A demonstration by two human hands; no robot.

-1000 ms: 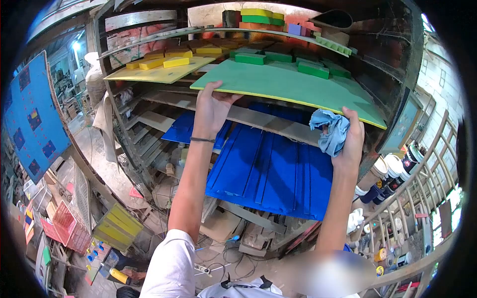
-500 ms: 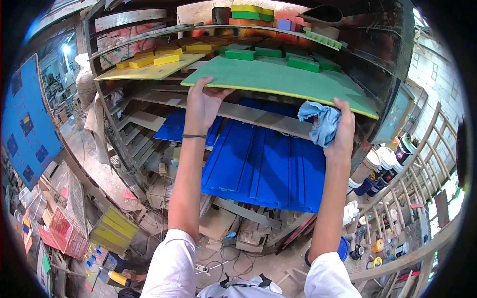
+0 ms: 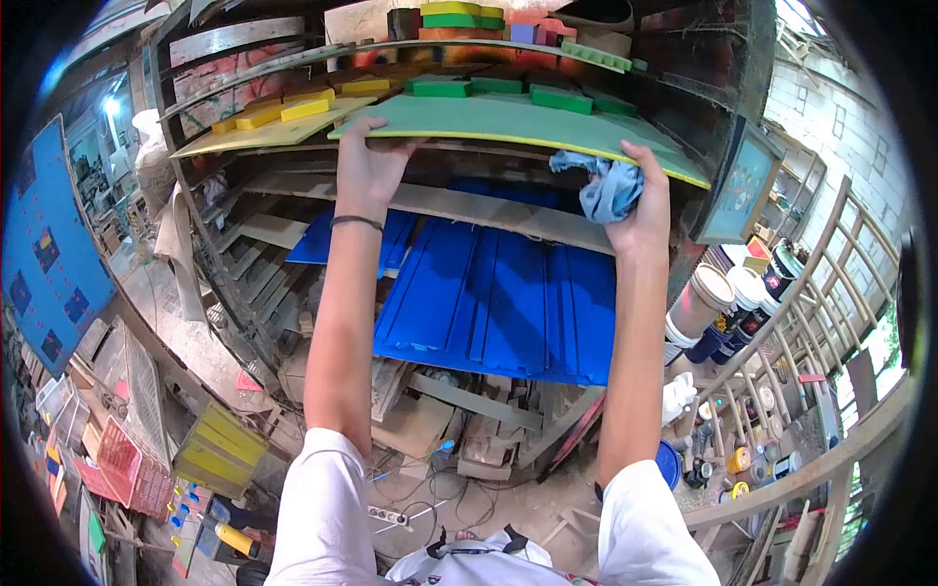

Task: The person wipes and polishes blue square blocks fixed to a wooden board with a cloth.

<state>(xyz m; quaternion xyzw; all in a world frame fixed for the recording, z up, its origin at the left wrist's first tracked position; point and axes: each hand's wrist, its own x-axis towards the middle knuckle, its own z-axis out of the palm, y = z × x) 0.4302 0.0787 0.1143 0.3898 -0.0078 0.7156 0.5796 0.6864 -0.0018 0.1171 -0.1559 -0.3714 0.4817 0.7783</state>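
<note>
A green board (image 3: 498, 119) with a yellow edge lies on a rack shelf, with several green blocks (image 3: 562, 98) on top. My left hand (image 3: 373, 168) grips its front edge near the left corner, thumb above and fingers beneath. Toward the right end, my right hand (image 3: 645, 210) holds the same edge, thumb on top. A crumpled light-blue cloth (image 3: 611, 188) is bunched in that hand, hanging under the board. Left of the green board is a yellow board (image 3: 278, 132) carrying yellow blocks (image 3: 306, 107).
Blue panels (image 3: 508, 313) lie on the level below, behind a wooden slat (image 3: 489, 211). The rack's upright (image 3: 752, 73) stands at right. Paint buckets (image 3: 705, 293) and a wooden ladder-like frame (image 3: 782, 322) are at right. Cables and a power strip (image 3: 388, 516) lie on the floor.
The green board has slid farther back into the rack, with both hands still on its front edge. The whole view has shifted slightly.
</note>
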